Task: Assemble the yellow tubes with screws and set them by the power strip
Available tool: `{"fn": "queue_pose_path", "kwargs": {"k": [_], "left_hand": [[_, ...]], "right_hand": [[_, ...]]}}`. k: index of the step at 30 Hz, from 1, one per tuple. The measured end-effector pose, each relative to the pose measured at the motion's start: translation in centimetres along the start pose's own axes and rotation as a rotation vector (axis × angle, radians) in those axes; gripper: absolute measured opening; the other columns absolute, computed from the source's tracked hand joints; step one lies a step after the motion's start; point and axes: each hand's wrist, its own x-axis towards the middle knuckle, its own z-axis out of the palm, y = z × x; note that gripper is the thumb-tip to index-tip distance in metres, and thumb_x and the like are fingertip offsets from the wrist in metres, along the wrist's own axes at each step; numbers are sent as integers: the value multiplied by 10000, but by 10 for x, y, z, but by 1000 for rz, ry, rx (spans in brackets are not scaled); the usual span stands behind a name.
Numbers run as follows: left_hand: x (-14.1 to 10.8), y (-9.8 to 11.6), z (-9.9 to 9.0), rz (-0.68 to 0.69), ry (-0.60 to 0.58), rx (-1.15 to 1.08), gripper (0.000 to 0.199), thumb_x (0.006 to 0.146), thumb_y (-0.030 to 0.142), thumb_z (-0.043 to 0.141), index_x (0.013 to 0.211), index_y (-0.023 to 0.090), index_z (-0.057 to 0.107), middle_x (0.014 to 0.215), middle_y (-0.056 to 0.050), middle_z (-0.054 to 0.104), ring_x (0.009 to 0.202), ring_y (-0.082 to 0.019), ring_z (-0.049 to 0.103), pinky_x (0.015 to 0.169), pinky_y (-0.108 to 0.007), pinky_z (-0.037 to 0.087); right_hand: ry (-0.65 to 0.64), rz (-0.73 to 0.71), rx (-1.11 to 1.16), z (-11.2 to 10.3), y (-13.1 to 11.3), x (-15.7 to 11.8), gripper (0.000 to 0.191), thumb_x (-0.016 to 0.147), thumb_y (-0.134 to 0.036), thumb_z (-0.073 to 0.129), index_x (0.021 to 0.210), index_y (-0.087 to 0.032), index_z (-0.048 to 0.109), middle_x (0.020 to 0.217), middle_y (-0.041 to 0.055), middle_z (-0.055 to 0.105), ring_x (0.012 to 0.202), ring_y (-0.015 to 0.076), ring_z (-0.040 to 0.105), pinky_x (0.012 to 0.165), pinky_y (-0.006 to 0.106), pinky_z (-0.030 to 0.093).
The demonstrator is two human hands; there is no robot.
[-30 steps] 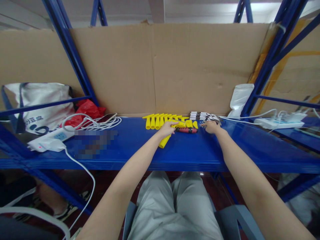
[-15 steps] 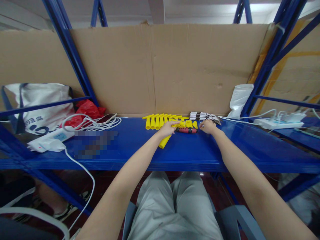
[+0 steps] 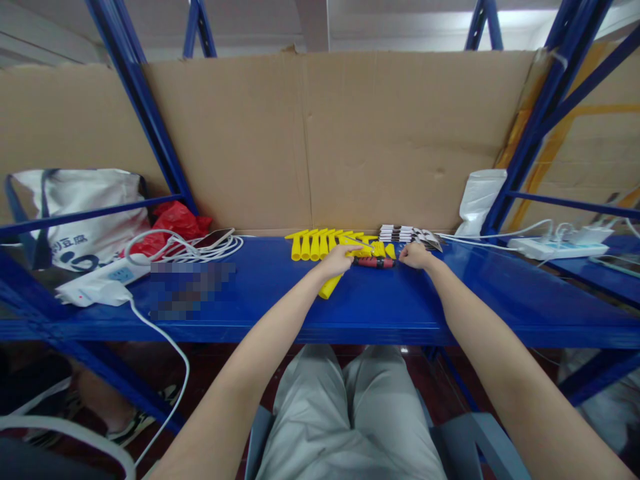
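My left hand is closed over the upper part of a yellow tubular piece, one finger stretched to the right. Behind it several yellow tubular pieces stand in a row. A red and black screwdriver handle lies between my hands, below small yellow parts. My right hand has its fingers pinched at the blue tabletop, beside the small parts; what they hold, if anything, is too small to name. Black-and-white packets lie just behind my right hand.
A white power strip, coiled white cable, phone, red plastic bag and cloth bag are at the left. A white pouch and another power strip are at the right. Cardboard stands behind.
The fingers of my right hand have drawn closer together near the tabletop. My left hand has barely shifted, its finger a little more extended to the right.
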Motion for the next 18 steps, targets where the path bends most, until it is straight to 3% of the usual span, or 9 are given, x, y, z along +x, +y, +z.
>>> {"fn": "queue_pose_path", "kwargs": {"k": [4, 9, 13, 18], "left_hand": [[-1, 1, 2, 36, 9, -9, 461, 807, 76, 499, 1247, 175, 592, 911, -79, 697, 628, -116, 612, 692, -262, 514], [-3, 5, 4, 62, -11, -27, 460, 781, 61, 523, 1216, 179, 615, 1094, -96, 672, 813, -152, 652, 797, -281, 513], [-4, 5, 5, 44, 10, -53, 494, 770, 79, 546, 1255, 171, 579, 1095, -97, 673, 854, -166, 654, 824, -294, 509], [-5, 6, 7, 75, 18, -40, 514, 769, 63, 533, 1273, 163, 556, 1104, -92, 674, 917, -177, 651, 874, -307, 494]], "right_hand": [[119, -60, 145, -4, -5, 1, 131, 693, -158, 552, 699, -152, 683, 911, 95, 674, 989, 234, 581, 885, 323, 432], [248, -210, 550, -13, -25, -3, 121, 720, -221, 528, 698, -154, 626, 831, 53, 666, 855, 184, 597, 826, 303, 446], [190, -303, 789, -13, -42, -11, 92, 703, -257, 561, 693, -173, 596, 817, 27, 652, 831, 166, 585, 821, 302, 443], [125, -386, 805, -7, -56, -17, 52, 680, -214, 578, 638, -184, 577, 803, 15, 638, 836, 156, 575, 854, 311, 428]]}}
